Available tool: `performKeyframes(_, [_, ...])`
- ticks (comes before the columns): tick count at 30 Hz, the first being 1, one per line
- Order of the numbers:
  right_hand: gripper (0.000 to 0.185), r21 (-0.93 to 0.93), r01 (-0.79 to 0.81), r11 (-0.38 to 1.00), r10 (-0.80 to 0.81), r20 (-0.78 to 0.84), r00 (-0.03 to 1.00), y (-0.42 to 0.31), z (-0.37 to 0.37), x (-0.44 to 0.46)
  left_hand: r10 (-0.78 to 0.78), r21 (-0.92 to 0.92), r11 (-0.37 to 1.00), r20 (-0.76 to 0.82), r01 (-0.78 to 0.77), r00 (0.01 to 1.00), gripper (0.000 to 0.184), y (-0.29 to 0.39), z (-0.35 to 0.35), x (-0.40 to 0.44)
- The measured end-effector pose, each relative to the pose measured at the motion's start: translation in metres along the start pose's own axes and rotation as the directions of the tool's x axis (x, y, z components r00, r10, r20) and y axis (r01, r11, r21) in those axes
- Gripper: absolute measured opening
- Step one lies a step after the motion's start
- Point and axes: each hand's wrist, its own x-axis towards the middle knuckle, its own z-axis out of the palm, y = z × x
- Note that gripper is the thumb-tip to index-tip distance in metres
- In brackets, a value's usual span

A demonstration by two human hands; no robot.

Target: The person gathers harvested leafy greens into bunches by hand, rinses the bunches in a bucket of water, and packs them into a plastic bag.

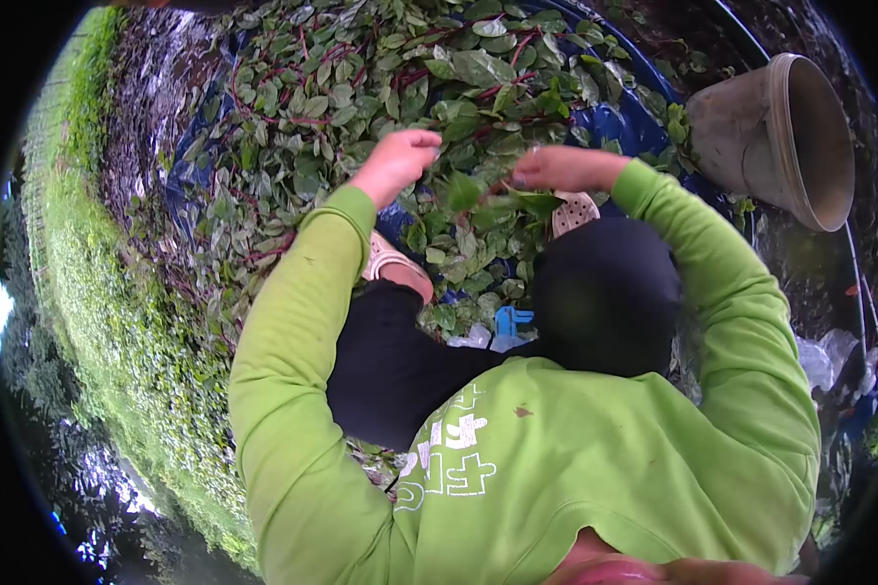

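My left hand (400, 161) is over the pile of leafy stems (332, 107), its fingers curled and pressed together. Whether anything is between them cannot be seen. Opposite it, my right hand (561, 169) is closed on a leafy stem (488, 190) whose green leaves hang between the two hands, slightly blurred. Many of the piled stems are reddish-purple with broad green leaves. They lie on a blue tarp (644, 122), spreading down between my feet.
A grey-brown plastic bucket (741, 132) lies tipped at the right, its mouth facing right. Pale clogs (576, 210) are on my feet beside the leaves. A blue plastic object (512, 320) and clear plastic (478, 337) lie between my legs. More plastic (824, 359) is at the right.
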Motion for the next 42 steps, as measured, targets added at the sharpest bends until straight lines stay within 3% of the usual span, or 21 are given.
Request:
performKeyframes(2, [0.028,-0.185,-0.204,0.961,0.209,0.003,0.978,0.045,0.042,-0.002,0.181,0.477,0.872,-0.098,-0.113,0.979,0.023,-0.025,0.023,0.038])
performKeyframes(4, [0.021,-0.089,-0.285,0.954,0.282,-0.049,0.958,0.055,0.059,-0.004,0.451,0.615,0.739,-0.148,-0.275,0.88,0.019,-0.034,0.047,0.074])
performKeyframes(8, [0.015,-0.243,-0.114,0.963,-0.009,-0.455,0.891,0.074,0.072,-0.005,0.663,0.611,0.682,-0.285,-0.402,0.692,0.025,-0.019,0.081,0.151])
performKeyframes(10, [0.016,-0.386,-0.039,0.921,-0.201,-0.561,0.803,0.073,0.067,-0.002,0.583,0.616,0.734,-0.358,-0.285,0.729,0.022,-0.022,0.09,0.185])
performKeyframes(13, [0.014,-0.239,0.016,0.971,-0.131,-0.475,0.87,0.078,0.072,0.01,0.478,0.688,0.722,-0.42,-0.072,0.772,0.026,-0.034,0.098,0.204])
performKeyframes(17, [0.017,-0.201,0.085,0.976,-0.163,-0.409,0.898,0.069,0.071,0.005,0.429,0.71,0.705,-0.425,-0.001,0.797,0.04,-0.032,0.087,0.205])
performKeyframes(20, [0.02,-0.125,0.104,0.987,-0.136,-0.29,0.947,0.063,0.065,0.005,0.495,0.743,0.668,-0.421,-0.023,0.76,0.042,-0.032,0.078,0.217])
performKeyframes(21, [0.021,-0.106,0.102,0.989,-0.125,-0.242,0.962,0.06,0.064,0.005,0.437,0.685,0.725,-0.374,-0.073,0.818,0.041,-0.033,0.073,0.219])
performKeyframes(24, [0.018,-0.128,0.109,0.986,-0.139,-0.255,0.957,0.062,0.072,0.004,0.425,0.781,0.606,-0.156,-0.152,0.892,0.038,-0.015,0.059,0.216])
performKeyframes(26, [0.013,-0.162,0.098,0.982,-0.149,-0.339,0.929,0.064,0.079,0.001,0.432,0.599,0.773,-0.256,-0.209,0.865,0.024,0.008,0.04,0.207])
performKeyframes(27, [0.011,-0.179,0.094,0.979,-0.157,-0.381,0.911,0.065,0.081,0.0,0.407,0.24,0.907,-0.285,-0.346,0.868,0.021,0.012,0.026,0.205])
performKeyframes(28, [0.01,-0.228,0.083,0.97,-0.169,-0.391,0.905,0.064,0.079,-0.001,0.375,-0.156,0.888,-0.301,-0.433,0.877,0.02,0.014,0.009,0.203])
performKeyframes(30, [0.011,-0.329,0.068,0.942,-0.207,-0.408,0.889,0.057,0.069,-0.001,0.422,-0.068,0.879,-0.347,-0.471,0.838,0.023,0.045,-0.019,0.174])
performKeyframes(31, [0.011,-0.349,0.087,0.933,-0.247,-0.448,0.859,0.051,0.063,0.001,0.534,0.158,0.843,-0.358,-0.514,0.766,0.027,0.054,-0.036,0.164])
performKeyframes(32, [0.012,-0.368,0.105,0.924,-0.287,-0.485,0.826,0.044,0.058,0.003,0.551,0.232,0.835,-0.373,-0.5,0.747,0.026,0.06,-0.047,0.155])
performKeyframes(34, [0.012,-0.351,0.162,0.922,-0.335,-0.52,0.786,0.032,0.049,0.004,0.553,0.274,0.832,-0.347,-0.482,0.757,0.026,0.065,-0.055,0.139])
performKeyframes(36, [0.012,-0.269,0.231,0.935,-0.343,-0.525,0.778,0.021,0.041,0.004,0.465,0.128,0.885,-0.263,-0.447,0.845,0.028,0.06,-0.046,0.127])
performKeyframes(37, [0.013,-0.334,0.211,0.919,-0.373,-0.56,0.74,0.015,0.036,0.001,0.421,0.053,0.906,-0.21,-0.42,0.882,0.028,0.056,-0.036,0.121])
performKeyframes(39, [0.016,-0.457,0.155,0.876,-0.436,-0.61,0.662,0.008,0.03,-0.006,0.18,0.0,0.984,-0.078,-0.181,0.981,0.029,0.06,-0.003,0.094])
performKeyframes(40, [0.017,-0.453,0.101,0.886,-0.401,-0.638,0.658,0.011,0.029,-0.006,0.207,-0.037,0.978,0.006,-0.206,0.978,0.026,0.047,0.015,0.088])
performKeyframes(42, [0.019,-0.444,-0.004,0.896,-0.338,-0.688,0.642,0.02,0.029,-0.003,0.056,0.046,0.997,0.204,-0.067,0.977,0.028,0.02,0.044,0.077])
